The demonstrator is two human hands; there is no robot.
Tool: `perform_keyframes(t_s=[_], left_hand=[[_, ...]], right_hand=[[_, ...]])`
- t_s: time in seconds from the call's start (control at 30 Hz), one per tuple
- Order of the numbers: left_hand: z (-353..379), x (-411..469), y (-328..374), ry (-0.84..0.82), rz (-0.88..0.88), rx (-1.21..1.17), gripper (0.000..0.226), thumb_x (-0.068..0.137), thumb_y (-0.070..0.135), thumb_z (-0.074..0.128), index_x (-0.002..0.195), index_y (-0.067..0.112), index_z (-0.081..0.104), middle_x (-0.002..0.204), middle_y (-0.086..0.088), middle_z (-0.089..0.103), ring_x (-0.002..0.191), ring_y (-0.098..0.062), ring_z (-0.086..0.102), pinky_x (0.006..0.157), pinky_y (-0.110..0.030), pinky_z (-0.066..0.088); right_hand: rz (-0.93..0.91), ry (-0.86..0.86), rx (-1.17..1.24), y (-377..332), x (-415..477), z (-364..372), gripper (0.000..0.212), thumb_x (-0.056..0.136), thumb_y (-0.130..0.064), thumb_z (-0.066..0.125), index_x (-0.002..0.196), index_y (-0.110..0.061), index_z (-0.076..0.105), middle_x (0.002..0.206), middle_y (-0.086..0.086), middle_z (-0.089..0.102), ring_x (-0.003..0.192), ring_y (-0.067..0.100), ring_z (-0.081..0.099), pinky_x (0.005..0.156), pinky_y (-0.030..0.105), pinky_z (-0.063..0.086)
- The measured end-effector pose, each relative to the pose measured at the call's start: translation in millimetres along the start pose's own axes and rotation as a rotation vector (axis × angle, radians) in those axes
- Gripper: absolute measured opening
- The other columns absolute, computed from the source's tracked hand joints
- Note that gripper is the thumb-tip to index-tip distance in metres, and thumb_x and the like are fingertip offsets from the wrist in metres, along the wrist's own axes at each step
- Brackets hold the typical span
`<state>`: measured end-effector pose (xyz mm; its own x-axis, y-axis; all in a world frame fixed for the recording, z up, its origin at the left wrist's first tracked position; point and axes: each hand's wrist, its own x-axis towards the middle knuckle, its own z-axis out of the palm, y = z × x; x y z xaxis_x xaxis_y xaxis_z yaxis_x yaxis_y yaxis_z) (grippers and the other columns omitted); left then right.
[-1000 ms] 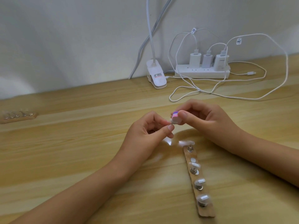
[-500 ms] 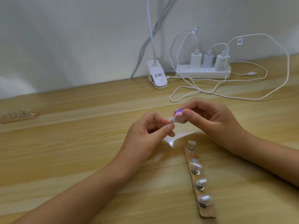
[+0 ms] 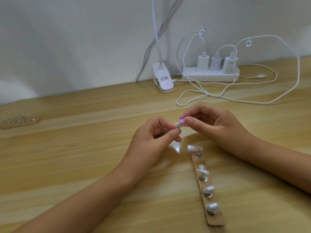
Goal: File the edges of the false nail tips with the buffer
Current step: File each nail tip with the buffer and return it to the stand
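Observation:
My right hand (image 3: 210, 125) pinches a small buffer block (image 3: 233, 121) with purple, pink and white layers between thumb and fingers. My left hand (image 3: 151, 140) pinches a clear false nail tip (image 3: 229, 125) on its small stand, and the buffer touches the tip's edge. Below the hands a wooden strip (image 3: 208, 190) lies on the desk, carrying several clear nail tips (image 3: 208, 189) on metal posts; one spot on it shows only a bare white disc.
A second wooden strip with nail tips (image 3: 19, 121) lies at the far left. At the back stand a white clip lamp base (image 3: 163, 79) and a power strip (image 3: 211, 75) with three chargers; white cables (image 3: 218, 96) loop over the desk behind my hands.
Both hands have lifted slightly and the buffer has shifted a little along the held tip; the strip of tips has not moved.

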<state>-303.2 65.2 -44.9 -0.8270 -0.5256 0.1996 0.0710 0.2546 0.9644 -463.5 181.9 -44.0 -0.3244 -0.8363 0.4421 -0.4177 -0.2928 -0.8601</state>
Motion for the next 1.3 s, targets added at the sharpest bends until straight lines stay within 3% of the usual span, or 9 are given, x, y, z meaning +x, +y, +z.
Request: perform_keyframes(t_s=[0.13,0.27,0.37,0.53,0.63,1.0,1.07,1.13,1.3], left_hand=[[0.4,0.6,0.6,0.006,0.001,-0.005,0.013,0.086,0.021,0.071,0.078,0.026,0.063,0.076,0.000,0.075,0.077,-0.008,0.068,0.073,-0.016,0.047],[1.1,0.9,0.7,0.007,0.000,0.006,0.014,0.087,0.019,0.071,0.078,0.026,0.063,0.076,0.000,0.075,0.077,-0.012,0.068,0.074,-0.020,0.047],[1.4,0.8,-0.1,0.010,0.001,0.008,0.014,0.087,0.020,0.071,0.078,0.027,0.064,0.078,0.000,0.075,0.079,-0.016,0.068,0.077,-0.025,0.048],[0.6,0.4,0.0,0.009,-0.002,0.001,0.013,0.087,0.021,0.071,0.079,0.029,0.064,0.076,0.000,0.074,0.078,-0.012,0.067,0.076,-0.022,0.047],[0.6,0.7,0.1,0.007,-0.002,0.010,0.013,0.087,0.022,0.071,0.079,0.028,0.063,0.076,0.000,0.074,0.077,-0.012,0.066,0.072,-0.019,0.045],[0.5,-0.1,1.6,0.020,-0.013,-0.005,0.012,0.088,0.023,0.071,0.080,0.027,0.063,0.077,0.000,0.074,0.078,-0.023,0.064,0.074,-0.025,0.044],[1.0,0.2,1.7,0.021,-0.009,-0.007,0.012,0.087,0.022,0.071,0.079,0.026,0.063,0.076,0.000,0.074,0.078,-0.024,0.065,0.074,-0.024,0.045],[1.1,0.0,1.5,0.024,-0.009,-0.016,0.013,0.087,0.021,0.071,0.078,0.026,0.062,0.076,0.000,0.074,0.077,-0.015,0.066,0.073,-0.019,0.046],[0.7,-0.6,2.2,0.009,-0.006,-0.028,0.012,0.087,0.020,0.070,0.080,0.025,0.062,0.078,-0.001,0.075,0.079,-0.008,0.068,0.073,-0.013,0.046]], right_hand=[[-0.065,-0.004,-0.013,-2.0,0.1,1.2,0.019,0.087,-0.029,0.072,0.095,-0.013,0.066,0.095,-0.004,0.069,0.090,0.009,0.068,0.083,0.019,0.051],[-0.123,-0.011,-0.096,1.9,0.6,0.1,0.017,0.086,-0.022,0.071,0.094,-0.009,0.065,0.095,0.003,0.065,0.091,0.020,0.066,0.084,0.026,0.053],[-0.077,-0.006,-0.039,1.5,0.0,0.1,0.014,0.084,-0.021,0.071,0.092,-0.011,0.064,0.094,-0.001,0.067,0.089,0.016,0.066,0.084,0.025,0.051],[-0.022,-0.014,-0.001,1.8,0.2,0.8,0.017,0.087,-0.025,0.073,0.092,-0.012,0.064,0.091,-0.005,0.069,0.088,0.012,0.066,0.082,0.023,0.050],[-0.047,-0.030,-0.012,1.9,-1.2,-0.2,0.016,0.085,-0.025,0.071,0.093,-0.012,0.064,0.093,-0.001,0.068,0.089,0.013,0.066,0.084,0.024,0.051],[-0.047,-0.007,-0.018,0.8,-1.3,-0.1,0.015,0.087,-0.023,0.072,0.092,-0.012,0.064,0.093,-0.001,0.067,0.089,0.013,0.065,0.084,0.024,0.050],[-0.020,-0.016,-0.009,0.0,-0.8,-0.2,0.018,0.089,-0.027,0.072,0.092,-0.011,0.064,0.090,-0.002,0.067,0.088,0.013,0.065,0.084,0.028,0.052],[0.049,0.006,0.035,0.2,-0.6,-0.1,0.022,0.087,-0.029,0.071,0.092,-0.009,0.065,0.088,-0.002,0.070,0.088,0.014,0.067,0.086,0.038,0.055],[0.073,-0.010,0.071,1.1,-1.4,0.8,0.024,0.090,-0.028,0.063,0.093,-0.004,0.064,0.084,-0.009,0.073,0.083,0.003,0.068,0.078,0.015,0.051]])
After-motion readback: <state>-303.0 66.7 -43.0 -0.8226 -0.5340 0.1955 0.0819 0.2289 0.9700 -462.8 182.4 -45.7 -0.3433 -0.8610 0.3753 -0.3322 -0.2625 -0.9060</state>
